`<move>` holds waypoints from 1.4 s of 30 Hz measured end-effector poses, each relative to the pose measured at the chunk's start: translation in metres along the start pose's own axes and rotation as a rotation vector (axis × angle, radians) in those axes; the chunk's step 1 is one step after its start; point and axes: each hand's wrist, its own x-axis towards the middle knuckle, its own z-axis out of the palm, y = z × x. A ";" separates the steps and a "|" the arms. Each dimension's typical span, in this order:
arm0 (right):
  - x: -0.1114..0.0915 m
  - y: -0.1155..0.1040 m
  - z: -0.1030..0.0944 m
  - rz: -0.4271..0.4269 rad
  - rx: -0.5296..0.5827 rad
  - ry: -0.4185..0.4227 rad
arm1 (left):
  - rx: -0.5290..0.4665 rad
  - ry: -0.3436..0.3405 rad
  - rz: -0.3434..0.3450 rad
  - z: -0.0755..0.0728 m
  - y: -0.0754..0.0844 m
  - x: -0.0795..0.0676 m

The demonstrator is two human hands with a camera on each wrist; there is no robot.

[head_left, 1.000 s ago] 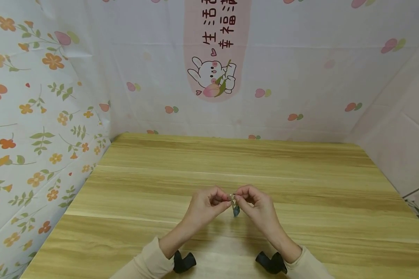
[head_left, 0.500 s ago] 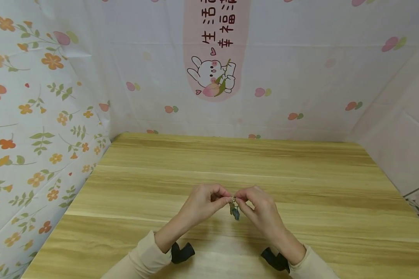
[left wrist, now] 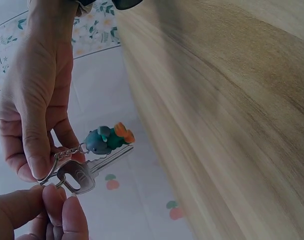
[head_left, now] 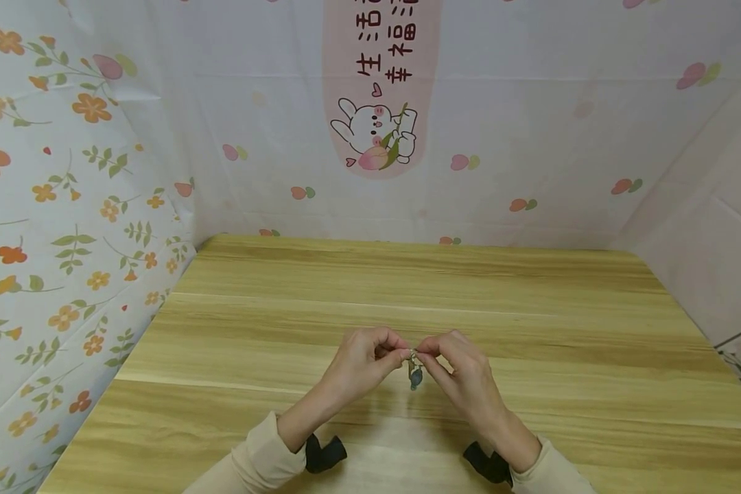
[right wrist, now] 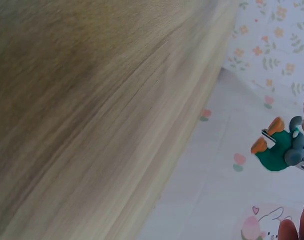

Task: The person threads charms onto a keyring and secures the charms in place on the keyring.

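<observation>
Both hands meet over the middle of the table in the head view, fingertips close together at a metal key ring (left wrist: 55,166). My left hand (head_left: 361,360) and right hand (head_left: 466,370) each pinch at the ring between thumb and fingers. In the left wrist view, a silver key (left wrist: 84,177) hangs beside the ring, its bow at the left fingertips. A short chain joins the ring to a small figurine charm (left wrist: 103,140) with a grey head, green body and orange feet. The right wrist view shows the charm dangling near fingertips (right wrist: 287,231); the ring is mostly cut off there.
The wood-grain table (head_left: 253,309) lies beneath the hands. White patterned sheets stand behind it and on both sides, with a rabbit print (head_left: 377,130) at the back. Black wrist-worn devices (head_left: 326,454) sit below both wrists.
The hands have shifted slightly and still pinch at the ring. The charm, partly beside the right fingers a second ago, now hangs lower and has turned.
</observation>
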 end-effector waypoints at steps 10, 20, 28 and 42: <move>-0.001 0.000 -0.002 -0.003 -0.003 -0.020 | 0.031 0.037 0.033 0.004 0.000 -0.002; -0.002 -0.002 -0.003 0.117 0.088 -0.101 | 0.056 0.086 0.060 0.008 -0.001 -0.003; 0.000 -0.008 -0.006 0.400 0.259 -0.165 | 0.083 0.126 0.079 0.010 -0.001 -0.003; 0.006 -0.015 -0.007 0.647 0.419 -0.154 | 0.036 0.141 0.048 0.011 0.000 -0.002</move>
